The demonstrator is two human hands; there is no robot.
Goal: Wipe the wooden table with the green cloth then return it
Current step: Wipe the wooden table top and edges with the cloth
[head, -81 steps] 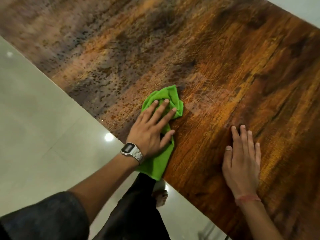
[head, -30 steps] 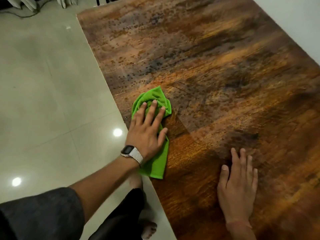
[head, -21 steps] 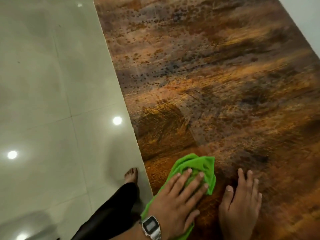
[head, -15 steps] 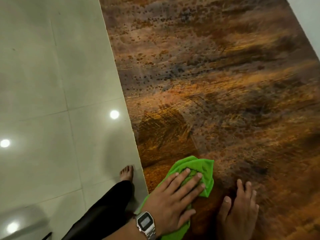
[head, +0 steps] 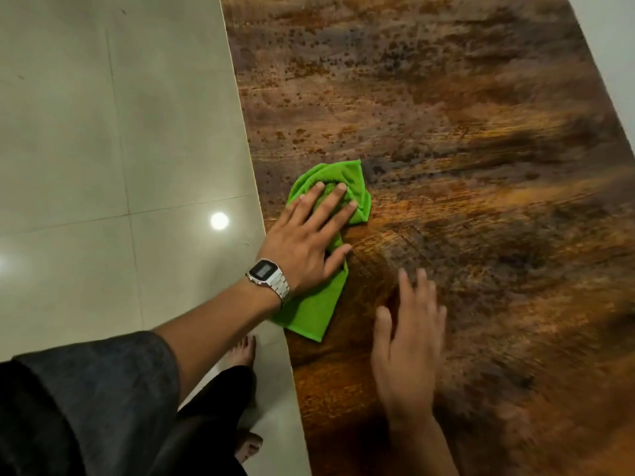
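The green cloth [head: 314, 304] lies bunched on the wooden table [head: 481, 166], close to its left edge. My left hand [head: 305, 242], with a silver watch on the wrist, presses flat on the cloth, fingers spread over its far bunched end. A tail of cloth trails back past my wrist to the table's edge. My right hand [head: 409, 341] lies palm down on the bare wood to the right of the cloth, fingers apart, holding nothing. It looks blurred. The far tabletop is speckled with dark spots; the wood near my hands looks darker and smoother.
A pale tiled floor [head: 103, 149] with bright light reflections runs along the table's left edge. My bare feet [head: 244, 348] and dark trouser leg stand beside that edge. A pale wall strip [head: 611, 46] borders the table at upper right.
My left hand has pushed the cloth away from me along the left edge of the table, after pulling it near. My right hand has shifted forward on the wood.
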